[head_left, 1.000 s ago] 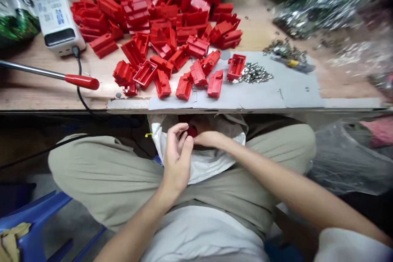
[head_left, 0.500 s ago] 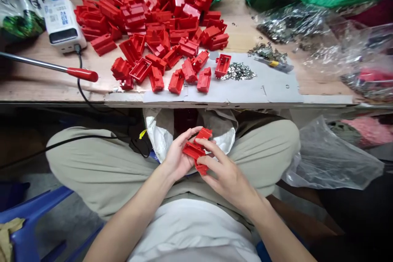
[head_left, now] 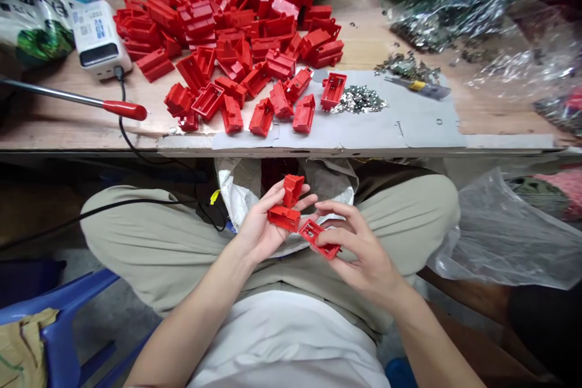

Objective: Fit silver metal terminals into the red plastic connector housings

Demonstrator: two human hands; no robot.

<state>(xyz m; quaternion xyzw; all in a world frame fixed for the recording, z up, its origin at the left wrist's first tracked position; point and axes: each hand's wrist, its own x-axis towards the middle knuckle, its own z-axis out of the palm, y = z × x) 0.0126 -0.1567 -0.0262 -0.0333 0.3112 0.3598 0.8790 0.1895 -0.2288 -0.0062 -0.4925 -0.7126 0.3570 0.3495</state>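
**Desk:** What is shown across the top of the frame?

**Caption:** A wooden bench [head_left: 68, 127] is seen from above, heaped with a pile of red cases [head_left: 236, 18]. A grey card [head_left: 422, 124] is laid along its near edge, and a small heap of metal clips [head_left: 359, 100] is scattered on that card. A white power bank [head_left: 96, 36] and a red-handled rod [head_left: 122, 110] are placed at the left.

**Desk:** And below the bench?

**Caption:** A white sack [head_left: 236, 197] is lodged between the seated person's knees, and a clear bag [head_left: 500, 236] is slumped to the right. Both hands are raised just over the sack.

**Desk:** What is gripped?

**Caption:** 2 cases are kept in the left hand [head_left: 259, 230]. The upper case [head_left: 292, 189] is pinched on end between thumb and forefinger, and the lower case [head_left: 284, 217] is cradled on the curled fingers. A 3rd case [head_left: 321, 237] is clamped by the right hand [head_left: 364, 254], whose fingers are closed around its lower-right end.

**Desk:** How is the 3rd case set?

**Caption:** Its open side is turned up, and its long axis is slanted from upper left to lower right. Its free end is pointed at the left hand and lies just beside the lower case. Whether the 2 are touching cannot be told. It is held by the right hand alone, with the left fingertips just beside that free end.
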